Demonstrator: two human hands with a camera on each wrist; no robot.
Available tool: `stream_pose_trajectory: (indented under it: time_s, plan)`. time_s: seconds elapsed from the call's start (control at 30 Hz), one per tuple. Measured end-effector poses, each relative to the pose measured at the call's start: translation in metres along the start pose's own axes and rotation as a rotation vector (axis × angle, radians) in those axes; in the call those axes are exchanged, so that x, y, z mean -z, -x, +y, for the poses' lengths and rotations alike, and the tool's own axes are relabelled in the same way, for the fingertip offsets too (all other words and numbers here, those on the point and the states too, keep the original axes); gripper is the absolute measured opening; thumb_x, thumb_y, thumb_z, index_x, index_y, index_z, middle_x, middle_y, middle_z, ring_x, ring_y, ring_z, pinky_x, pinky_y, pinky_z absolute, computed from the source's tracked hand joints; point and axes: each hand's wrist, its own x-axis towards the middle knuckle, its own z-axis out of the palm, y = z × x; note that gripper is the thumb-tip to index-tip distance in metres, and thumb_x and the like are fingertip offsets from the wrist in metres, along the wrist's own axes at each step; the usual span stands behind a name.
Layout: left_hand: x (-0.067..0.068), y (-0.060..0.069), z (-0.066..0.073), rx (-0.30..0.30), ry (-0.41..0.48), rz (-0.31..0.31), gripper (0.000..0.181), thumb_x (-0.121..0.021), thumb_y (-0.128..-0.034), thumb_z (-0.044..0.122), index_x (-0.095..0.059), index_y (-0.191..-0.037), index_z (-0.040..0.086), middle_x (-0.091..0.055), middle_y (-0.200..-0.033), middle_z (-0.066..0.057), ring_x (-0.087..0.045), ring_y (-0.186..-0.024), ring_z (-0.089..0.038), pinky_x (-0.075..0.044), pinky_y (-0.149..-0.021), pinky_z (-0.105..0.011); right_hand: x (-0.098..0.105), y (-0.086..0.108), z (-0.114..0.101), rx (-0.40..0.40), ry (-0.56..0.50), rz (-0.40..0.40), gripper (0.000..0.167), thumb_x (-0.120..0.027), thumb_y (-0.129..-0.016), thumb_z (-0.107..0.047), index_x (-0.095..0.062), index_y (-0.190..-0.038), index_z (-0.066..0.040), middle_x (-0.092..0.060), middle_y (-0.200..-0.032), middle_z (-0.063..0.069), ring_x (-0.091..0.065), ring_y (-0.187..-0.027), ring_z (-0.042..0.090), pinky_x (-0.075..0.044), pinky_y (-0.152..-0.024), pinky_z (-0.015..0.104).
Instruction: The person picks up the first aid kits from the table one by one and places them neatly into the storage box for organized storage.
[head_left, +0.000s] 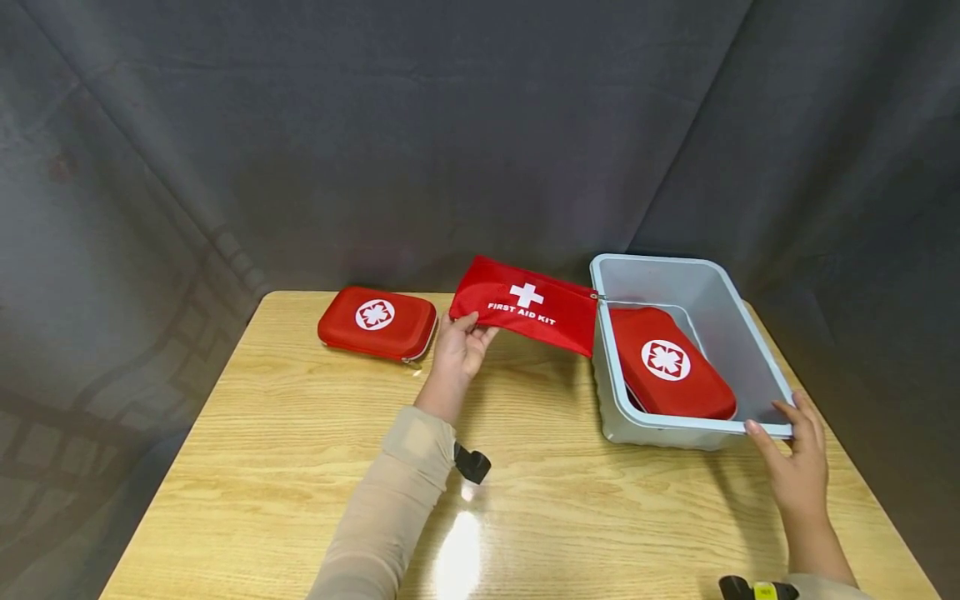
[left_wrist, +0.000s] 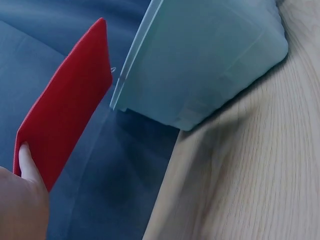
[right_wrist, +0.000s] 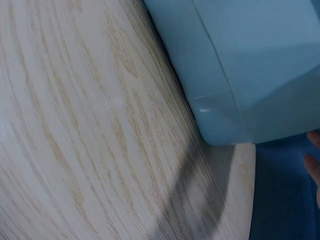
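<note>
My left hand (head_left: 459,354) pinches the left end of a flat red first aid pouch (head_left: 525,307), printed with a white cross and FIRST AID KIT. The pouch is held up above the table, its zipper end beside the left rim of a grey-blue plastic bin (head_left: 611,375). In the left wrist view the thumb lies on the plain red back of the pouch (left_wrist: 70,100). At the bin's near right corner, my right hand (head_left: 801,454) grips the rim. Inside the bin lies a red hard-shell first aid case (head_left: 675,383), tilted, with a white round emblem.
A second red first aid case (head_left: 352,325) with a zipper lies at the table's back left. The wooden table (head_left: 300,467) ends at a dark cloth (head_left: 450,150) behind. Part of the bin stands near the table's right edge.
</note>
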Motion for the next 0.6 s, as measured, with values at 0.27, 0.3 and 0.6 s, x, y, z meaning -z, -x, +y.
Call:
stream_pose_trajectory:
  time_s: [0.27,0.3,0.6]
  plan:
    - [-0.007,0.004,-0.008,0.029,-0.047,-0.04,0.031,-0.036,-0.085,-0.009,-0.037,-0.107,0.012,-0.049,-0.097,-0.008,-0.054,-0.079,-0.02,-0.038,-0.084,-0.044,-0.001,0.0,0.001,0.003,-0.002,-0.001,0.042,-0.056,-0.08,-0.002,-0.043,-0.119,0.004,-0.027,-0.136,0.0,-0.024,-0.119,0.003,-0.024,-0.086,0.012]
    - [-0.008,0.004,-0.009,0.033,-0.053,-0.044,0.03,-0.036,-0.085,-0.009,-0.037,-0.106,0.012,-0.049,-0.096,-0.008,-0.054,-0.078,-0.019,-0.039,-0.082,-0.043,-0.002,0.0,0.001,0.003,-0.003,-0.001,0.042,-0.056,-0.08,-0.002,-0.043,-0.119,0.004,-0.027,-0.136,0.001,-0.025,-0.119,0.003,-0.024,-0.086,0.012]
    - [-0.023,0.009,-0.024,0.054,-0.082,-0.093,0.03,-0.037,-0.0844,-0.009,-0.037,-0.108,0.01,-0.048,-0.097,-0.009,-0.054,-0.077,-0.02,-0.036,-0.083,-0.046,-0.001,-0.001,0.004,0.004,-0.005,-0.005,0.043,-0.056,-0.08,-0.001,-0.042,-0.12,0.004,-0.026,-0.137,0.005,-0.024,-0.12,0.004,-0.024,-0.088,0.013]
